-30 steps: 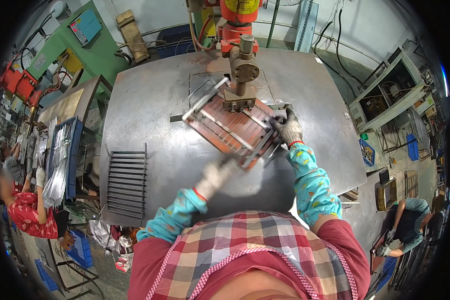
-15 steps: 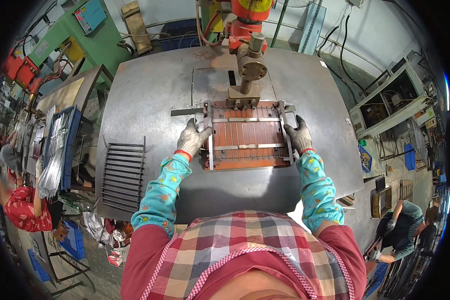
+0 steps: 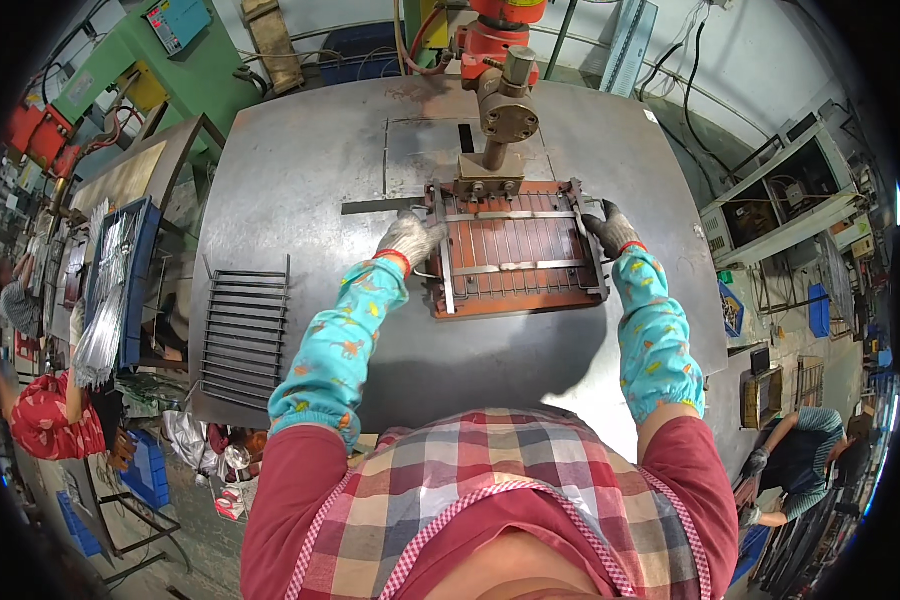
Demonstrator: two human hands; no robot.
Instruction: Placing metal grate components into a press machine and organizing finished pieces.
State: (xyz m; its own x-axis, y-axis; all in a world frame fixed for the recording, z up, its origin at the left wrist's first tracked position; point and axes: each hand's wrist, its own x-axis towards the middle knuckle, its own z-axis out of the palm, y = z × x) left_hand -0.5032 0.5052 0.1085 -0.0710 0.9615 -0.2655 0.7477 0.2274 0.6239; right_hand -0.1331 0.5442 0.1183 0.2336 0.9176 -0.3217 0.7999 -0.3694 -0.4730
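A reddish-brown plate jig [image 3: 517, 303] lies on the steel table, with a grid of thin metal rods [image 3: 496, 243] set in it. Two flat metal strips [image 3: 515, 267] cross the rods. My left hand [image 3: 411, 238], in a grey-white glove, is closed on the wire handle at the jig's left side. On the opposite side my gloved right hand [image 3: 612, 230] grips the right handle, fingers partly hidden. The square block of a press-like machine head [image 3: 491, 175] stands over the jig's far edge; whether it touches cannot be made out.
A dark finished-looking rod rack [image 3: 245, 335] lies on the table [image 3: 300, 180] at left. Beyond the table's left side, a blue bin [image 3: 138, 290] holds metal rods. Co-workers are at far left and lower right. A green machine [image 3: 170, 90] stands back left.
Both hands have shifted the jig to the right and slightly away from me, tilting it a little. The far strip now lies closer to the machine head. Both grips stay on.
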